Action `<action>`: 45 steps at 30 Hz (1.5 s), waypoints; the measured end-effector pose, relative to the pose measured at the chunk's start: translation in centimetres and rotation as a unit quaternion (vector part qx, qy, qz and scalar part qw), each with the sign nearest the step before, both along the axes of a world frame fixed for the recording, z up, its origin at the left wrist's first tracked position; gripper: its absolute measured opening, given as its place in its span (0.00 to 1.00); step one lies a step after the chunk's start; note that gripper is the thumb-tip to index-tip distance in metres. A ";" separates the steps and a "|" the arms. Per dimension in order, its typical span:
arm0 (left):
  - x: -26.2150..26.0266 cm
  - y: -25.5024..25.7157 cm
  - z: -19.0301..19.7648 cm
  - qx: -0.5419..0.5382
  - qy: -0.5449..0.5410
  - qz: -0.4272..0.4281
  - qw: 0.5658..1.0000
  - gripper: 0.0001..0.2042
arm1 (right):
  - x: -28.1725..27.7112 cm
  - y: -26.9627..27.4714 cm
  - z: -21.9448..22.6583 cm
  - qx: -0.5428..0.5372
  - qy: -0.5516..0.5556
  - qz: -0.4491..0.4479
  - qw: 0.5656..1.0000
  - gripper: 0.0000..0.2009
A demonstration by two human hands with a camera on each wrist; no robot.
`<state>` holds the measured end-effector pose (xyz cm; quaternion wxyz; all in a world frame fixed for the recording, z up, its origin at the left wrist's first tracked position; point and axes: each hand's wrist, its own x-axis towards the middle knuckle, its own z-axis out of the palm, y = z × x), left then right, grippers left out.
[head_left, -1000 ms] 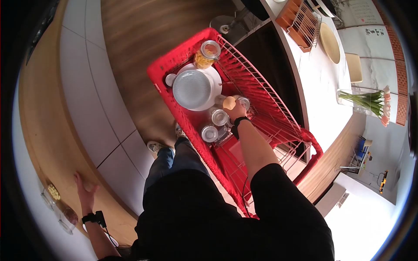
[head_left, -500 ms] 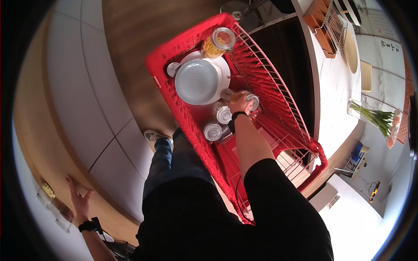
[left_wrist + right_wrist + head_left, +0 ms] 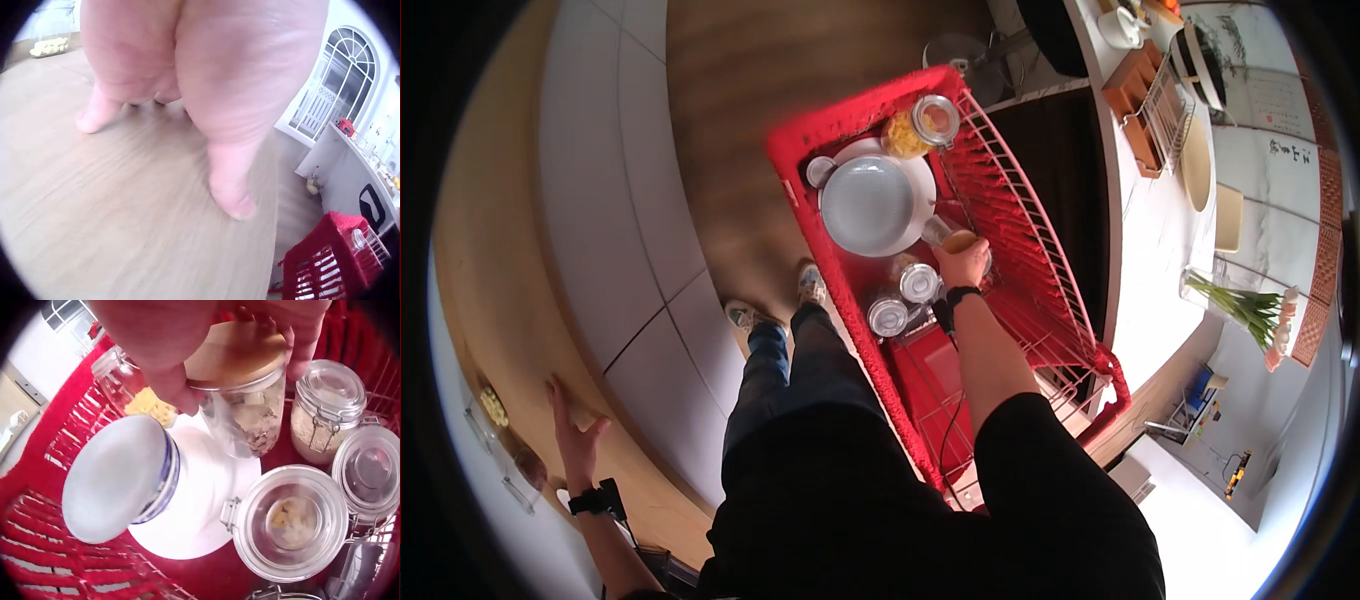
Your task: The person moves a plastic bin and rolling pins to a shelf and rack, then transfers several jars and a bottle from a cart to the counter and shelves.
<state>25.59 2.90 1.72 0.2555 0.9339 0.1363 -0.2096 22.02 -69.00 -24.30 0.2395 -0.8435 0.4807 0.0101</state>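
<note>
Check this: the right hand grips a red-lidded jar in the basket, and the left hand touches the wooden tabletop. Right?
No, the right wrist view shows the right hand gripping a jar with a tan lid, not a red one. The rest is right.

High, downward head view and close wrist views, red basket in all

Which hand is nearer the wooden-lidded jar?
Right. Your right hand grips the wooden-lidded jar by its lid inside the red cart; your left hand rests on the wooden counter.
</note>
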 end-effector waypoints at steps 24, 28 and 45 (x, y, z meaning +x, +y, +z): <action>-0.5 -14.1 9.9 -0.252 -0.258 -0.259 0.896 0.55 | 6.7 29.1 42.2 0.177 -0.197 0.616 0.741 0.53; -1.6 -14.2 10.8 -0.290 -0.321 -0.188 0.882 0.54 | 7.6 35.4 44.6 0.182 -0.185 0.702 0.663 0.52; -3.3 7.0 1.2 -0.211 -0.391 0.324 0.835 0.36 | 6.8 32.9 36.0 0.201 -0.118 0.661 0.714 0.35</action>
